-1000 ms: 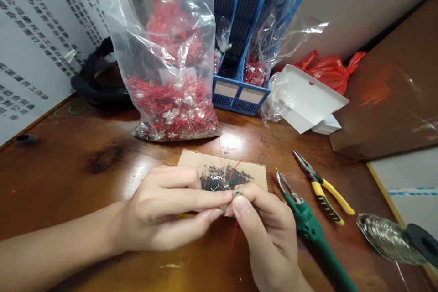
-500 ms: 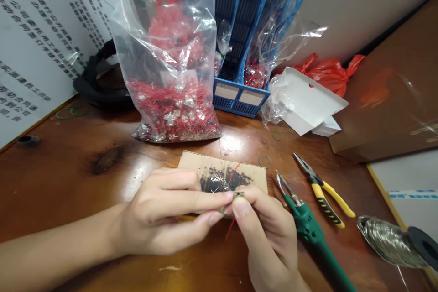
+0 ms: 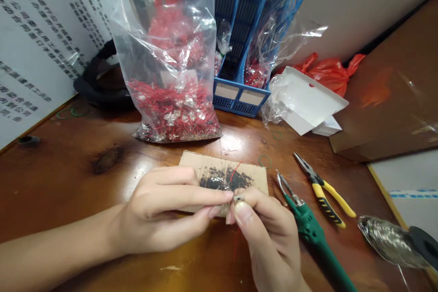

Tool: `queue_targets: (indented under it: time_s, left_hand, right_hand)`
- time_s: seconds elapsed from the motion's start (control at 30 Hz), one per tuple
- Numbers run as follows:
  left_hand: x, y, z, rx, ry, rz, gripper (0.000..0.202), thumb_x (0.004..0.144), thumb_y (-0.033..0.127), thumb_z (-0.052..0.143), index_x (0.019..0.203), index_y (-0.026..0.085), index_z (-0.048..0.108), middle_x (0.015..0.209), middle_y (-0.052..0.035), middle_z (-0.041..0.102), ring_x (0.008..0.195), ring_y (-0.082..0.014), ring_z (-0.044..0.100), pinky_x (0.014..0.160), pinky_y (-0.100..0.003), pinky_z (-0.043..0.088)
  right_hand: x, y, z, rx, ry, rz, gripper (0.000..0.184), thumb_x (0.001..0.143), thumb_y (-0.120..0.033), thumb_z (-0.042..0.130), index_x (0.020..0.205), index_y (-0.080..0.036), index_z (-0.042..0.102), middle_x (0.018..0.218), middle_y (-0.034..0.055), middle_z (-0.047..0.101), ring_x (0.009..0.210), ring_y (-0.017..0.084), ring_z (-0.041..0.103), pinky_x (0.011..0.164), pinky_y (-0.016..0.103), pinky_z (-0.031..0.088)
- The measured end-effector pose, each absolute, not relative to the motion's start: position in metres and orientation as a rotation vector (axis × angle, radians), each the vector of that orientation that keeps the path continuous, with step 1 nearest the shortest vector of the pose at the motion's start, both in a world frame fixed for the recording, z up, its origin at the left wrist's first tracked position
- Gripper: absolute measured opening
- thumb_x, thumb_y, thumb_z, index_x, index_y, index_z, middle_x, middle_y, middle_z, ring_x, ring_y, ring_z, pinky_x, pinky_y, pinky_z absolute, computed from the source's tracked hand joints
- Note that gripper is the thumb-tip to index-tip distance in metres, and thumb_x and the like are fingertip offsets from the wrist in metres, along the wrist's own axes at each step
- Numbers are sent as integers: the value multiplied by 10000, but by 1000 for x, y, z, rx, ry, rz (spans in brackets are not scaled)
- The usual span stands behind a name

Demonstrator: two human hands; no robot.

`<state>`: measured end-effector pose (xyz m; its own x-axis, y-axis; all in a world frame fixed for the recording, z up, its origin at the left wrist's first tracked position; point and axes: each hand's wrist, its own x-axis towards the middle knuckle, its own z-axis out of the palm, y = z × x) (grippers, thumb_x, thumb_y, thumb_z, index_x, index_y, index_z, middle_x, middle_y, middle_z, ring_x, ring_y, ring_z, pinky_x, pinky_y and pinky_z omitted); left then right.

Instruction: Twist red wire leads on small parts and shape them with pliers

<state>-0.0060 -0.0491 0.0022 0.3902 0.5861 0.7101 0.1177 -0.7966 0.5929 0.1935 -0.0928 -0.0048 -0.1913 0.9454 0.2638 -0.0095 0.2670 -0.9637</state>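
Observation:
Between the thumb and forefinger of my right hand is a small metal part, gripped at its edge. My left hand meets it from the left, the forefinger stretched out with its tip at the part and the thumb just below. A thin red wire hangs blurred under the fingertips. Behind the hands lies a piece of cardboard with black stains, a shiny blob of solder and another red wire on it.
On the right lie a green soldering iron, yellow-handled long-nose pliers and a solder wire spool. At the back stand a clear bag of red-wired parts, a blue divided rack, a white box and a large brown carton.
The small metal part has tilted and shifted slightly down between my fingertips. The hanging red wire has swung to the right. Both hands have stayed nearly in place.

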Motion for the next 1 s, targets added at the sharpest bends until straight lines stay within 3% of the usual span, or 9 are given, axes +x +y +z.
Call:
queue_targets:
  time_s: [0.3, 0.53, 0.7, 0.83, 1.0]
  left_hand:
    - [-5, -49, 2, 2207, 578, 1409, 312, 905, -14, 688, 1172, 114, 784, 776, -29, 725, 600, -74, 625, 615, -138, 558]
    - [-6, -47, 2, 2171, 557, 1400, 285, 847, -74, 693, 1089, 43, 791, 711, -11, 643, 579, -60, 525, 585, -138, 487]
    - [-6, -47, 1, 2171, 562, 1401, 270, 846, -68, 685, 1064, 50, 791, 679, 2, 593, 554, -71, 494, 513, -188, 408]
    - [-4, -47, 3, 2114, 562, 1389, 268, 843, -73, 688, 1054, 60, 787, 696, 6, 620, 560, -62, 501, 530, -165, 430]
    - [-4, -48, 6, 1955, 665, 1280, 200, 860, -18, 734, 980, 128, 799, 641, 51, 573, 533, -41, 439, 489, -144, 347]
  right_hand:
    - [196, -92, -5, -937, -1386, 1281, 346, 1080, -355, 556, 781, -190, 614, 661, -12, 482, 631, 134, 463, 613, 273, 398]
    - [198, -87, -4, -872, -1300, 1478, 330, 1042, -375, 610, 762, -201, 623, 675, -6, 528, 662, 133, 475, 637, 258, 389]
    - [199, -86, -1, -848, -1244, 1590, 360, 1024, -404, 633, 734, -191, 612, 658, -3, 519, 643, 131, 440, 616, 263, 357]
    - [199, -86, -1, -817, -1245, 1587, 341, 1032, -380, 627, 746, -195, 610, 668, -6, 523, 652, 127, 442, 619, 256, 347]
    - [201, -88, -6, -885, -1163, 1685, 337, 1010, -439, 669, 763, -211, 662, 690, -9, 518, 658, 135, 407, 615, 276, 317]
